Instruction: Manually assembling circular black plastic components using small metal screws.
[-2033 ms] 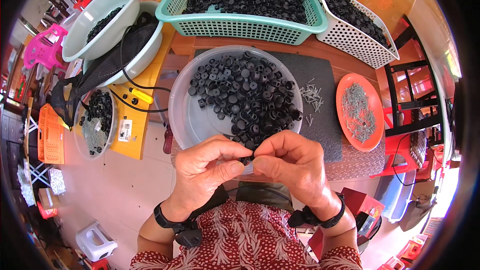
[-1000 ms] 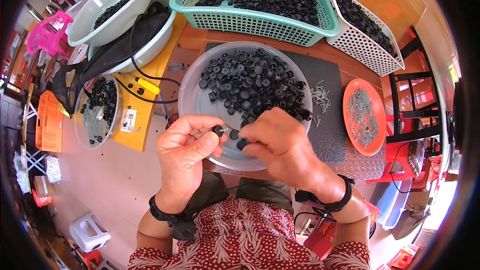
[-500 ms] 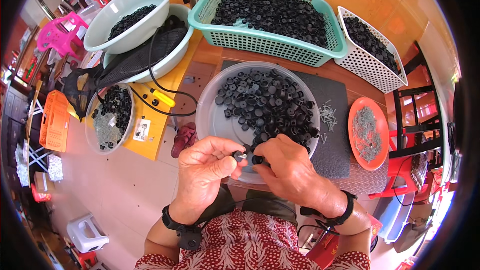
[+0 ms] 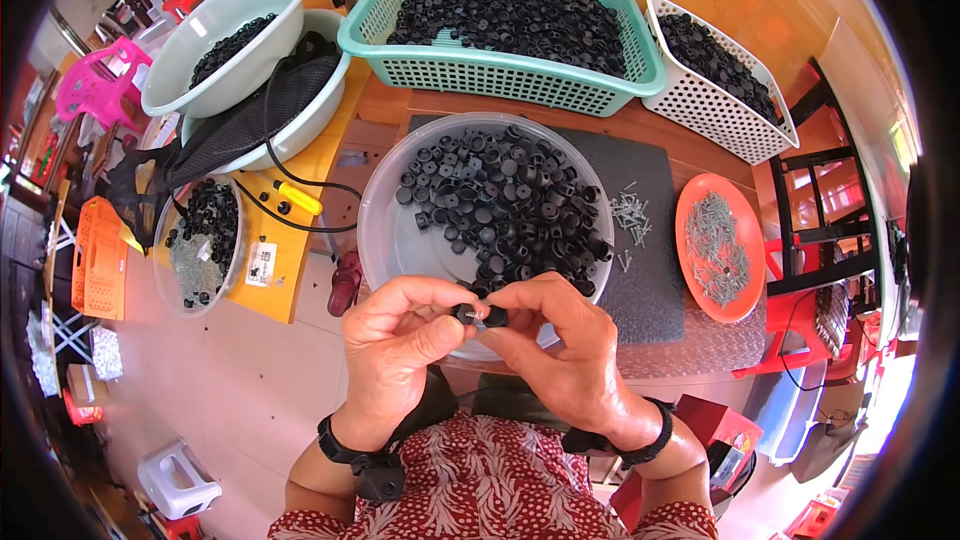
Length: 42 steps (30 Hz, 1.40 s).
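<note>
Over the near rim of a translucent round tub, my left hand pinches a small black plastic knob with a metal screw sticking out of it. Between the fingertips of my right hand is a black plastic cap. Cap and screw end meet or nearly touch; fingers partly hide the contact. Beyond both hands, the round tub holds a heap of loose black caps. It stands partly on a dark grey mat.
Loose screws lie right of the tub, beside an orange plate of screws. A green basket and white basket of black parts stand behind. At left are stacked basins, a yellow-handled tool and another tub.
My right hand has left the heap's near edge and come to my left hand, bringing its black cap against or close to the screw. The whole view has shifted slightly.
</note>
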### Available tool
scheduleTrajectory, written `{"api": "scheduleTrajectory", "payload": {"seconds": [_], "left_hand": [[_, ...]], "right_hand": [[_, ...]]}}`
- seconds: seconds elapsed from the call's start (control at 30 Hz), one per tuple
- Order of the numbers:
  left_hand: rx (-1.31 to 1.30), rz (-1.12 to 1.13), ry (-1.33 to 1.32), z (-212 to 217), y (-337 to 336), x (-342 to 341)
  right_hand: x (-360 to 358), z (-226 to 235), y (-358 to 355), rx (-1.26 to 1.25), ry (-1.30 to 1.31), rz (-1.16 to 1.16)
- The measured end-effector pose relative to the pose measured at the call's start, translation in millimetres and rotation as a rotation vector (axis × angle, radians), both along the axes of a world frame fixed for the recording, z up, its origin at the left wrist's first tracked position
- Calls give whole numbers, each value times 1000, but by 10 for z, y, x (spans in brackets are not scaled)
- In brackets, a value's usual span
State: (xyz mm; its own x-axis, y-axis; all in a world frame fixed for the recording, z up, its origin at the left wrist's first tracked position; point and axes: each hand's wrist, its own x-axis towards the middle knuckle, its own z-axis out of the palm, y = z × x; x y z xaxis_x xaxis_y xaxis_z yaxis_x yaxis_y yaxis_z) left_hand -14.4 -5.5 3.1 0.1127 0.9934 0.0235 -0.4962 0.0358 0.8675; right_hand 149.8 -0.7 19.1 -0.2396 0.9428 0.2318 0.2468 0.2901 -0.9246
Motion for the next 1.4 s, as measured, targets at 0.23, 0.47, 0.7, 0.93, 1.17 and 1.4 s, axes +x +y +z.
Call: {"api": "scheduleTrajectory", "payload": {"seconds": [0.23,0.47,0.7,0.93,1.17,1.4], "left_hand": [[-27,40,30,-50,-49,31],[-75,34,-28,-9,-50,18],[-49,-52,-113,72,-117,41],[4,55,65,220,-256,136],[39,10,55,305,-371,132],[123,28,141,366,-433,150]], "right_hand": [[-10,-81,-25,127,-13,-48],[-44,-28,-71,172,46,-52],[23,32,-169,68,175,-33],[152,54,-264,-313,586,20],[185,-68,-276,-514,930,167],[155,-85,-312,-517,965,186]]}}
